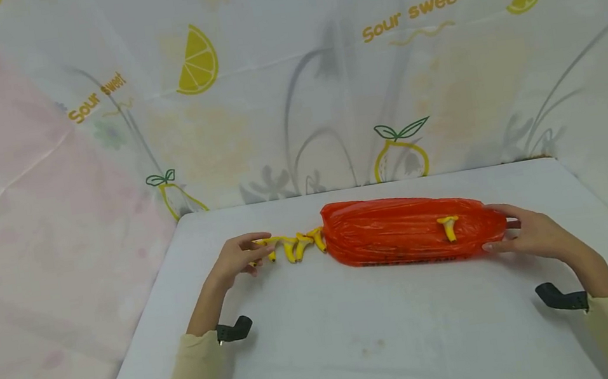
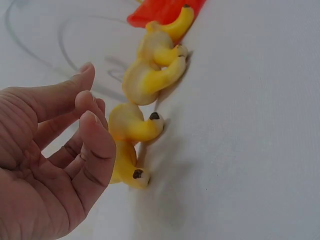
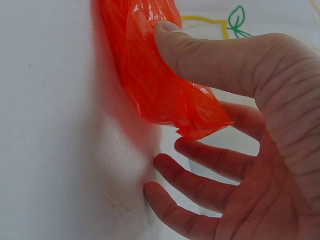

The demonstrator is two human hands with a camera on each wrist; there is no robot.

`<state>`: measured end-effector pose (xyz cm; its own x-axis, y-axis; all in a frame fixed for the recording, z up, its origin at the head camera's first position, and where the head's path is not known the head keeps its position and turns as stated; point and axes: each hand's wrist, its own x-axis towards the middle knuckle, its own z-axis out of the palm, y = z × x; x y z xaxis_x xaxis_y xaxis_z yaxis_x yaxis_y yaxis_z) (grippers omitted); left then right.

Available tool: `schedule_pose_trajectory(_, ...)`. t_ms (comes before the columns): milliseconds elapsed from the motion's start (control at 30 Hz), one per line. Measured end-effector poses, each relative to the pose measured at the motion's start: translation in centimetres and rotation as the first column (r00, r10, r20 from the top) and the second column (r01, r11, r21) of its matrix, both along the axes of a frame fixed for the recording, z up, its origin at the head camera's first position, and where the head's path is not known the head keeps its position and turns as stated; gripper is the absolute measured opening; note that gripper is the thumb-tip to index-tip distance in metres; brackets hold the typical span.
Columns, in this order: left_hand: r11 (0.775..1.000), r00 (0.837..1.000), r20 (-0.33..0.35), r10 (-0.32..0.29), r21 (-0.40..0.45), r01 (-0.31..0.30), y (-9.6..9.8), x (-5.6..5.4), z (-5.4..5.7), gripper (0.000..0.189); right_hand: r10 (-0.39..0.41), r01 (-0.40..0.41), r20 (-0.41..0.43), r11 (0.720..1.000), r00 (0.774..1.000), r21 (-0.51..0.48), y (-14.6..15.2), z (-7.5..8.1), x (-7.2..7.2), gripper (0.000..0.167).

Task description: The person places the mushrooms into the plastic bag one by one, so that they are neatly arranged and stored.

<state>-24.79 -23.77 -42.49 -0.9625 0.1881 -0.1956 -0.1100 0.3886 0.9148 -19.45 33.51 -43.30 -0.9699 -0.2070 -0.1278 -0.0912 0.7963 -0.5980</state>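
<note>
Several small yellow banana-shaped toys (image 1: 291,250) with dark tips stand in a row on the white table. The row runs up to the left end of a long red plastic bag (image 1: 390,229). Another yellow banana piece (image 1: 449,228) lies on top of the bag, toward its right end. My left hand (image 1: 234,259) is beside the left end of the row, fingers loosely bent, with a gap between thumb and fingers (image 2: 97,135). Around the bag's right end is my right hand (image 1: 535,234), its fingers spread and its thumb overlapping the bag's crumpled tip (image 3: 205,122) in the right wrist view.
The white table (image 1: 358,336) carries the row and bag near its back edge. Behind it hangs a pale cloth (image 1: 270,110) printed with lemons and lettering. A black strap device sits on each wrist.
</note>
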Motion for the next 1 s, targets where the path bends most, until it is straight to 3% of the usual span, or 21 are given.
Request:
schedule_pose_trajectory(333, 0.997, 0.999, -0.019, 0.05, -0.063, -0.051, -1.6, -0.3, -0.5, 0.048, -0.007, 0.007, 0.011, 1.0, 1.0, 0.004, 0.0, 0.1, 0.0, 0.093)
schedule_pose_trajectory(767, 0.991, 0.997, -0.05, 0.061, -0.118, -0.066, -2.4, -0.4, -1.2, 0.045, -0.01, 0.01, 0.019, 1.0, 1.0, 0.005, -0.1, 0.2, 0.1, 0.093)
schedule_pose_trajectory(1000, 0.977, 0.99, -0.055, 0.133, -0.158, -0.14, -2.3, -0.5, -1.2, 0.041, -0.005, 0.005, 0.021, 1.0, 1.0, -0.003, 0.0, 0.1, 0.1, 0.092)
